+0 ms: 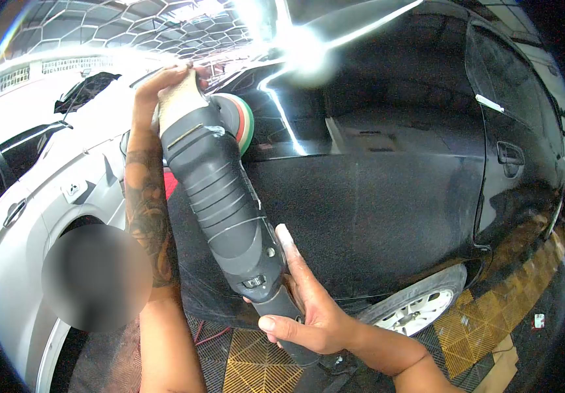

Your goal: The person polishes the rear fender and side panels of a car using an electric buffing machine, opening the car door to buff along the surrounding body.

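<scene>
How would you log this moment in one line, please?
left hand: on front of polisher | right hand: gripping rear handle | pad: facing black car

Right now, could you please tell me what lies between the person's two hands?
In the head view, the polisher's dark ribbed body lies between the left hand above and right hand below.

Both forearms (374, 347) were bare. Dk. curved tattoo (148, 219) sat below L wrist (145, 114); R index fingertip (284, 234), rt. of same wrist, had whitish coating.
</scene>
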A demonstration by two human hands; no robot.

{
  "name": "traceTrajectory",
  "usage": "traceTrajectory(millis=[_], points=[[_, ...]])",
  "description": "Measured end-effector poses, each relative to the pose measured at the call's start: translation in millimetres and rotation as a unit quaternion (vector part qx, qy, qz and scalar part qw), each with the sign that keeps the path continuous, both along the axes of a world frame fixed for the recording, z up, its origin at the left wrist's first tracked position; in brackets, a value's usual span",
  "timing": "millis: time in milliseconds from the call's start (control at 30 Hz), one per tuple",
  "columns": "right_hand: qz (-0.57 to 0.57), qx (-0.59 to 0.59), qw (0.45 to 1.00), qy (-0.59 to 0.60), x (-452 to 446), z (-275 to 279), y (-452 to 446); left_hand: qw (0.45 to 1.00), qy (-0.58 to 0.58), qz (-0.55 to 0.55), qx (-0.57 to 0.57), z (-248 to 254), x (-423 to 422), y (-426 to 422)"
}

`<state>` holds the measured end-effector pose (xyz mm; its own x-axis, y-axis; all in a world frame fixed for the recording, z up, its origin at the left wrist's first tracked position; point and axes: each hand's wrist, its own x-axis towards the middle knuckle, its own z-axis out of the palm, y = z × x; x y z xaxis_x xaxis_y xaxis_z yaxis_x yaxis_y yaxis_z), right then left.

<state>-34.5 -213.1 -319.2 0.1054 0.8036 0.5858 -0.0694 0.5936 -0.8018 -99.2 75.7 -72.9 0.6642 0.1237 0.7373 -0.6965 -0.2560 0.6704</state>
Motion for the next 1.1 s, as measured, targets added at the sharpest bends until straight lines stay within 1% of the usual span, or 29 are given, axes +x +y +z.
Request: traceTrajectory(millis=[100,167,233,300,333,367,433,467,500,567,600,633,700,767,833,867,900,967,1000,1033,1100], points=[[0.005,0.013,1.000,0.003,1,2,-5,1.000,-0.015,0.014,-0.014,-3,3,-7],[0.007,0.020,1.000,0.004,5,5,-14,0.997,-0.030,0.062,-0.020,-3,11,-33],[0.011,0.023,1.000,0.012,7,9,-25,0.998,-0.028,0.051,-0.021,1,21,-36],[0.017,0.004,0.999,0.030,12,12,-38,0.999,0.006,0.050,0.004,5,30,-44],[0.013,0.001,0.999,0.034,13,13,-42,0.998,-0.034,0.048,-0.024,3,39,-53],[0.009,-0.002,0.999,0.039,14,14,-47,0.998,-0.033,0.045,-0.021,3,45,-58],[0.017,0.007,0.999,0.044,19,11,-54,0.998,-0.026,0.016,-0.054,4,54,-66],[0.020,0.010,0.999,0.046,20,10,-57,0.999,-0.016,0.005,-0.046,6,60,-69],[-0.001,0.007,0.999,0.042,21,9,-59,0.999,-0.016,0.006,-0.043,7,64,-73],[-0.019,0.006,0.999,0.041,24,6,-64,1.000,0.001,-0.006,0.013,9,71,-79],[-0.024,0.007,0.998,0.052,26,6,-69,0.999,0.022,-0.015,0.022,12,76,-86],[-0.029,0.009,0.997,0.064,27,7,-73,0.999,0.024,-0.016,0.025,11,81,-94],[-0.038,0.015,0.996,0.077,29,8,-83,1.000,-0.002,-0.019,-0.013,9,95,-115],[-0.062,-0.002,0.994,0.092,33,10,-94,0.999,-0.019,-0.025,-0.015,9,111,-126],[-0.085,0.001,0.991,0.102,38,9,-104,0.997,0.035,-0.072,0.005,17,127,-131],[-0.076,0.006,0.991,0.106,42,9,-110,0.996,0.004,-0.086,0.005,13,140,-137],[-0.067,0.012,0.992,0.110,46,10,-116,0.998,-0.037,-0.053,0.010,17,155,-138],[-0.083,0.015,0.989,0.124,50,9,-124,0.999,0.020,-0.037,0.032,27,174,-146],[-0.095,0.023,0.986,0.133,52,10,-128,0.999,0.021,-0.038,0.030,34,191,-144],[-0.107,0.029,0.984,0.142,52,10,-130,0.994,0.004,-0.036,0.107,39,207,-143],[-0.122,0.031,0.980,0.151,52,9,-131,0.983,-0.013,-0.036,0.182,39,225,-141]])
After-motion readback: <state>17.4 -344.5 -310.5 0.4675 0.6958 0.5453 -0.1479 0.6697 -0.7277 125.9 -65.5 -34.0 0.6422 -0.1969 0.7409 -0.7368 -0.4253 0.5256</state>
